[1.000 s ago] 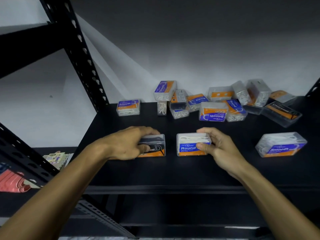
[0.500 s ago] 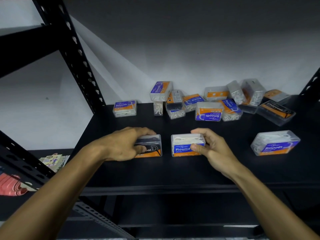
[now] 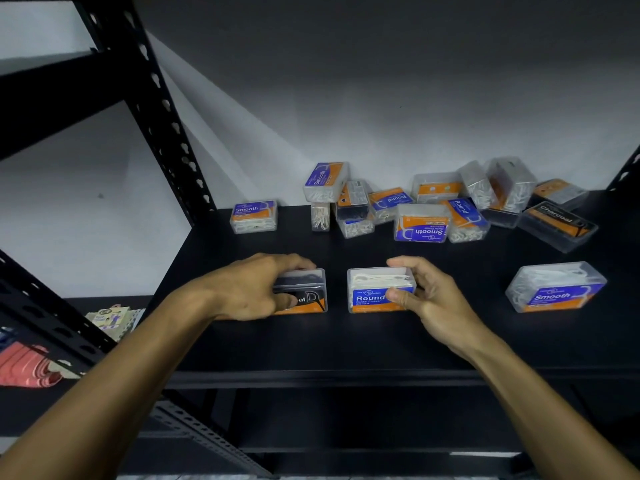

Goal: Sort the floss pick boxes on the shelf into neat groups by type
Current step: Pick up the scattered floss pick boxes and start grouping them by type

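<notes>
Head view: left hand [image 3: 258,287] grips a Charcoal floss pick box [image 3: 304,292] near the black shelf [image 3: 346,344] front; right hand [image 3: 427,296] pinches a Round floss pick box [image 3: 372,292] just beside it. A Smooth box [image 3: 556,287] sits right; jumbled boxes [image 3: 433,202] crowd the back.
</notes>
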Available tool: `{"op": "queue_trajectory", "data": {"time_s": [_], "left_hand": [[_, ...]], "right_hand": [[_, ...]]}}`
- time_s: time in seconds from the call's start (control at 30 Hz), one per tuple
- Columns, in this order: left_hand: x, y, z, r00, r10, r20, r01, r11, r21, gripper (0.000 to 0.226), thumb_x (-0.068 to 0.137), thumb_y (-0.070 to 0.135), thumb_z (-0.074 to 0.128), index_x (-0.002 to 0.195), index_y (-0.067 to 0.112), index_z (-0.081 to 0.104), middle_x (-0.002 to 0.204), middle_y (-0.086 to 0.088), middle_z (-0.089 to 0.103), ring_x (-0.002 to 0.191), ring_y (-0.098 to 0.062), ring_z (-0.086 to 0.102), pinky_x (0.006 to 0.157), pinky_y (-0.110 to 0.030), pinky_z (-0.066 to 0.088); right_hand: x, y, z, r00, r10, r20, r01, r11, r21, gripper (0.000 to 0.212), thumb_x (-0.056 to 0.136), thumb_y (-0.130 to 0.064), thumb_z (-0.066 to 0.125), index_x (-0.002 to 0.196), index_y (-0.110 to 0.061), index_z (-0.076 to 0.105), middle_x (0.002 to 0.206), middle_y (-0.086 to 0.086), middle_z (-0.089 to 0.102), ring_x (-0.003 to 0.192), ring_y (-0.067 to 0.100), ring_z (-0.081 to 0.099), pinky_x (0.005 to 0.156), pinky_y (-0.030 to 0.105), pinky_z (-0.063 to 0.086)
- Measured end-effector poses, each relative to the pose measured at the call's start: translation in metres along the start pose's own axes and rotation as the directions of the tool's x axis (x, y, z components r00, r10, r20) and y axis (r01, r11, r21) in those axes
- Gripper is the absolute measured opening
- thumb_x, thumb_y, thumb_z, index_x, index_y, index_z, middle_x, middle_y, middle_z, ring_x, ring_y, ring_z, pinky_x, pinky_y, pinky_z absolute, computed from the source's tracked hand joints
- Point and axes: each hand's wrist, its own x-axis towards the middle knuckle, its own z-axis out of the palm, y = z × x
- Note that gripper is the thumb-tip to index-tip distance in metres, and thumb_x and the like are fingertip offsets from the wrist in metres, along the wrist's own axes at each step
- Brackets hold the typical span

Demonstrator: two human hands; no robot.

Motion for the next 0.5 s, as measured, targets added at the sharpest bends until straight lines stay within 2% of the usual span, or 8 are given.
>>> {"op": "queue_trajectory", "data": {"time_s": [0.17, 0.33, 0.4, 0.5], "left_hand": [[0.001, -0.002, 0.000, 1.000, -0.005, -0.011, 0.005, 1.000, -0.008, 0.057, 0.085, 0.035, 0.069, 0.133, 0.049, 0.042, 0.123, 0.020, 0.058, 0.109, -0.001, 0.058, 0.096, -0.034, 0.050], [0.000, 0.005, -0.005, 0.999, -0.002, -0.036, 0.001, 1.000, -0.030, 0.054, 0.087, 0.049, 0.064, 0.137, 0.041, 0.045, 0.124, 0.018, 0.058, 0.110, 0.002, 0.057, 0.097, -0.027, 0.049], [0.000, 0.008, -0.009, 0.996, -0.002, -0.085, -0.002, 0.999, -0.050, 0.054, 0.087, 0.052, 0.061, 0.136, 0.035, 0.048, 0.122, 0.016, 0.060, 0.110, 0.004, 0.056, 0.098, -0.024, 0.048], [0.003, 0.010, -0.016, 0.982, -0.032, -0.186, 0.015, 0.996, -0.089, 0.048, 0.088, 0.052, 0.058, 0.130, 0.030, 0.053, 0.113, 0.016, 0.062, 0.104, 0.005, 0.057, 0.091, -0.016, 0.047]], "right_hand": [[0.000, -0.001, -0.002, 1.000, 0.016, 0.027, -0.015, 1.000, -0.009, 0.051, 0.081, -0.003, 0.069, 0.123, -0.028, 0.053, 0.114, 0.000, 0.065, 0.104, 0.007, 0.064, 0.085, 0.023, 0.053], [0.002, -0.005, -0.007, 0.999, -0.008, 0.031, 0.010, 0.997, -0.079, 0.059, 0.075, -0.013, 0.076, 0.124, -0.036, 0.050, 0.118, -0.001, 0.059, 0.112, 0.009, 0.058, 0.094, 0.028, 0.049], [0.005, -0.010, -0.010, 0.999, -0.032, 0.012, 0.033, 0.994, -0.105, 0.057, 0.074, -0.021, 0.075, 0.125, -0.035, 0.051, 0.118, -0.003, 0.057, 0.113, 0.007, 0.056, 0.093, 0.026, 0.048], [0.014, -0.022, -0.016, 0.996, -0.077, -0.039, 0.071, 0.988, -0.134, 0.048, 0.077, -0.028, 0.071, 0.122, -0.034, 0.053, 0.116, -0.005, 0.059, 0.113, 0.006, 0.056, 0.096, 0.026, 0.045]]}}
